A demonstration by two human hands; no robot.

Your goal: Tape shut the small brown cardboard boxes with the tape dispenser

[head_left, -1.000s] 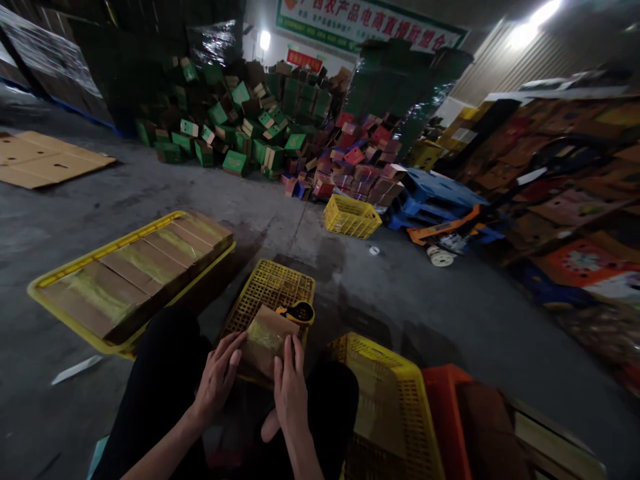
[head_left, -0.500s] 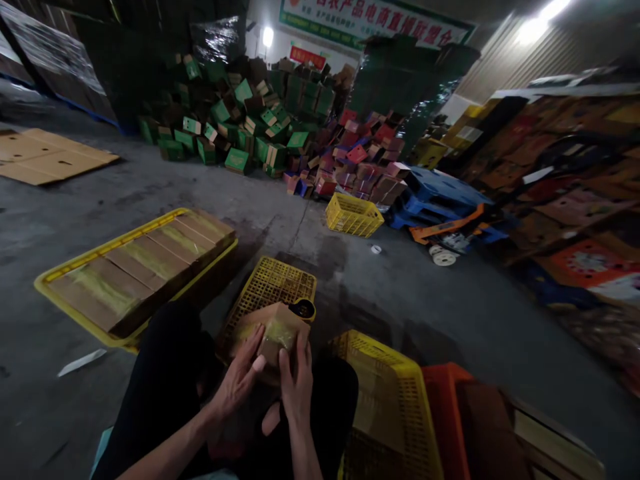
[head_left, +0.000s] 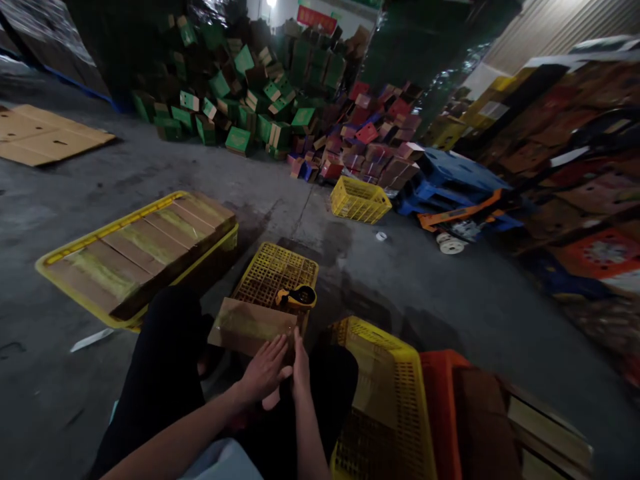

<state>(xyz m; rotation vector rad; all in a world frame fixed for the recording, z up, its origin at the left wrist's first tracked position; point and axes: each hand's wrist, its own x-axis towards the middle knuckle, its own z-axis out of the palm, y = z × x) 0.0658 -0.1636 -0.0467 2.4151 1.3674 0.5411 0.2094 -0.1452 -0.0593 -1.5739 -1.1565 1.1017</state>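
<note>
A brown cardboard box [head_left: 250,327] with yellowish tape along its top lies crosswise at the near end of an upturned yellow crate [head_left: 280,267], between my knees. My left hand [head_left: 267,367] rests on the box's near right part, fingers stretched out flat. Against the right end of the box, my right hand [head_left: 300,370] is held upright with its fingers straight. Just beyond the box, a yellow and black tape dispenser [head_left: 297,296] sits on the crate.
To the left stands a yellow crate [head_left: 115,230] filled with taped boxes [head_left: 145,247]. At right are another yellow crate [head_left: 420,413] holding cardboard and an orange crate [head_left: 443,400]. Farther off are a small yellow crate [head_left: 360,200], blue pallets [head_left: 460,173] and heaped green boxes [head_left: 237,140].
The box has turned from end-on to crosswise, showing its long taped top. Both hands have shifted to its right end. The tape dispenser shows more fully, and the view has tilted down.
</note>
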